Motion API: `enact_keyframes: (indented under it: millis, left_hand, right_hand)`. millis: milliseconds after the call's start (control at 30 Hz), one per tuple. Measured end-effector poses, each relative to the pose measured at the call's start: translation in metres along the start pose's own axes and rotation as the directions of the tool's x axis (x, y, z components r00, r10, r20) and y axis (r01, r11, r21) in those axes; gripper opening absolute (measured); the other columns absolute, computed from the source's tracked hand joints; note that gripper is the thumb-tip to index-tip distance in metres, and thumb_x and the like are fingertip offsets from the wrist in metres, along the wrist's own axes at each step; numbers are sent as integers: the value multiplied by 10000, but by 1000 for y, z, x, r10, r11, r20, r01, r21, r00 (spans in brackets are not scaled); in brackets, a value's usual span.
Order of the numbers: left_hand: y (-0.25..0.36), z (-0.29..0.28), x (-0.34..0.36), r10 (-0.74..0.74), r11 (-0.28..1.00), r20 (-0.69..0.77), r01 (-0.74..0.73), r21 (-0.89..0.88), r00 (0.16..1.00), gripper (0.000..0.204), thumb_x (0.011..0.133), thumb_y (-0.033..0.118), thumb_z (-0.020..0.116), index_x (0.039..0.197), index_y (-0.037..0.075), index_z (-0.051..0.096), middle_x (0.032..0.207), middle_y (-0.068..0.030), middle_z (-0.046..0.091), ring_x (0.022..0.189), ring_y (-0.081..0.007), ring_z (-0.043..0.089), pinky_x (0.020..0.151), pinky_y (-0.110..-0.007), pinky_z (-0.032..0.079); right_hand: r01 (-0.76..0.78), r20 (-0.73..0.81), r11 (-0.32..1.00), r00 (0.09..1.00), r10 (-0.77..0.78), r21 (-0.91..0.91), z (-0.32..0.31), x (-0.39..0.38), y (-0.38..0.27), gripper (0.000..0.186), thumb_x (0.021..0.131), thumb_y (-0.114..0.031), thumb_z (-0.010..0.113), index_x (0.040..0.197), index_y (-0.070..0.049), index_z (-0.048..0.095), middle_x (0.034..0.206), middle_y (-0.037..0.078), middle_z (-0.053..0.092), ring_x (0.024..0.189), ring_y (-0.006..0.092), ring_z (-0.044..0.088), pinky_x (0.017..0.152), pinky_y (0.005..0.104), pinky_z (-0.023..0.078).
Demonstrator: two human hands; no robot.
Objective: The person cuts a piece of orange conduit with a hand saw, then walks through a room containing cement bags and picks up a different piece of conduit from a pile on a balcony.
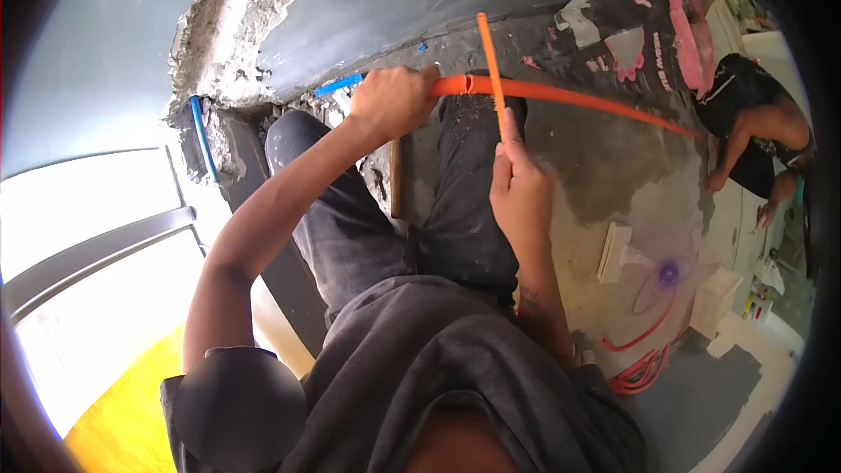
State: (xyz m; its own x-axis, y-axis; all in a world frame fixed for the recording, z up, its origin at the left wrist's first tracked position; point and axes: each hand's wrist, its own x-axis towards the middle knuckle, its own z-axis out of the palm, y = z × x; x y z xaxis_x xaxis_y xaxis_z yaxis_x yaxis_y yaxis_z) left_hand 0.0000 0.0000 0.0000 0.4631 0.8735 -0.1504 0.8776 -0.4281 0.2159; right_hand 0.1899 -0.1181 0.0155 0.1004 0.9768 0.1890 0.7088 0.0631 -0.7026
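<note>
My left hand (392, 98) is wrapped round an orange plastic pipe (578, 98) near its left end, above my knees. The pipe runs off to the right, curving slightly. In the pipe, just right of my left fist, is a notch with ragged edges. My right hand (524, 180) grips the lower end of a thin orange hacksaw blade (488, 51), index finger laid along it. The blade points away from me and crosses the pipe just right of the notch. Orange shavings cling to the blade and lie on my dark trousers (464, 153).
Ahead, the grey wall (394, 0) has a broken-out channel (232, 26). A blue pipe (203, 138) stands in the corner. At the right another person (758, 123) crouches by a pink-and-black sack (644, 26). A fan (667, 274) and coiled red hose (644, 372) are on the floor.
</note>
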Motion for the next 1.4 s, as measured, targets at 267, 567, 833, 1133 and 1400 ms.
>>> enact_keyframes:
  millis: [267,567,833,1133,1400]
  left_hand:
    - [6,20,-14,-101,980,-50,90,-178,994,205,811,290,641,944,137,606,753,-153,659,716,-371,648,628,-470,517]
    - [21,15,-17,-160,986,16,160,-54,987,199,838,320,586,933,156,647,795,-145,672,759,-363,670,662,-458,542]
    - [40,4,-21,-165,972,224,197,-129,960,278,820,333,585,1013,159,683,918,-166,674,873,-370,665,754,-450,542]
    - [36,39,-21,-99,881,317,231,-413,943,313,740,267,599,901,18,700,879,-248,660,858,-417,642,762,-463,520]
    - [35,58,-17,-150,812,256,267,-519,955,309,712,224,647,804,-71,658,691,-201,632,617,-321,623,598,-404,495]
  right_hand:
    - [90,220,932,975,-12,-352,12,-21,-6,580,828,-113,583,1388,-121,434,499,106,537,453,298,582,455,414,477]
    - [45,188,844,980,66,-534,43,-13,-22,714,768,-73,561,1433,-16,308,493,122,552,450,307,595,464,426,492]
    - [34,171,854,983,64,-519,39,-42,-8,757,738,-62,584,1440,-29,304,504,113,553,433,283,583,433,415,477]
    - [84,76,894,996,-57,-440,44,-42,12,783,727,-31,597,1449,-43,293,489,79,528,430,281,565,421,400,468]
    - [67,212,873,976,42,-482,22,-76,4,762,730,-30,605,1435,-43,318,531,74,548,442,271,575,427,397,474]
